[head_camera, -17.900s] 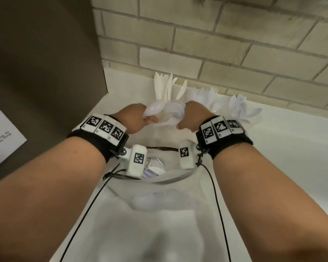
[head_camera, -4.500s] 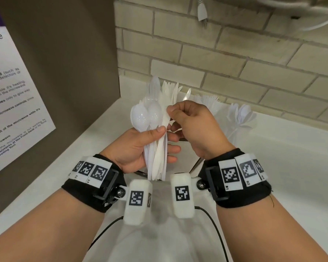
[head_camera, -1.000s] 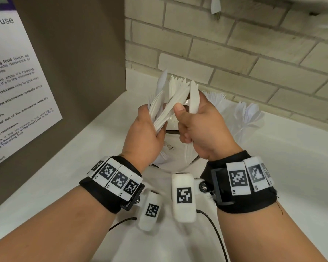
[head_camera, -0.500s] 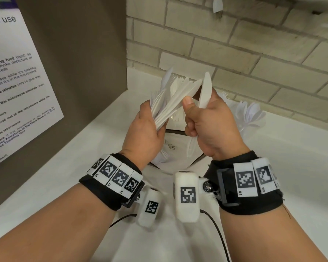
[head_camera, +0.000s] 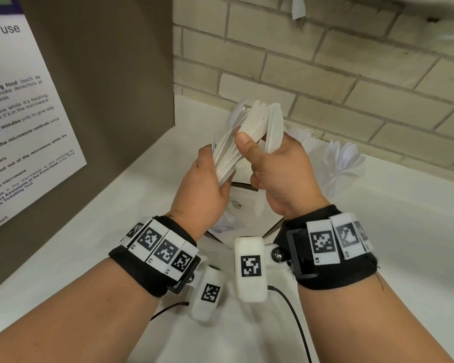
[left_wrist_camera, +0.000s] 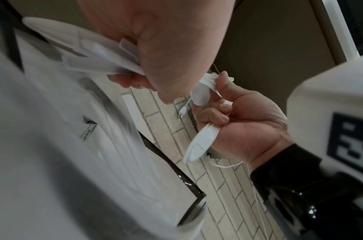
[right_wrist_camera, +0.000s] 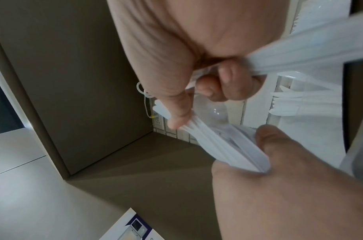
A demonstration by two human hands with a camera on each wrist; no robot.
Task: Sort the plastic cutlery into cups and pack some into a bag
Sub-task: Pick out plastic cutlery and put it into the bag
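The bundle of white plastic cutlery is a tight stack of flat handles, fanned at the top into pale blades and tips, slanting up and to the right above the open mouth of the clear plastic bag; the pieces look like knives, though the far ends blur together and I cannot tell each kind apart. My left hand grips the lower half of that stack, thumb on one side and fingers curled round the other, the handles pressed together in my palm. My right hand is closed as well; its thumb presses against the upper part of the fan, and its curled fingers hold a single white knife whose end pokes down out of my fist toward the bag; from the left wrist view that piece shows as a broad white handle under my little finger. The bag lies on the white counter just below both hands, with more white cutlery dimly visible inside it. Behind my right hand stand cups of sorted cutlery against the brick wall; a printed notice hangs on the brown panel to my left.
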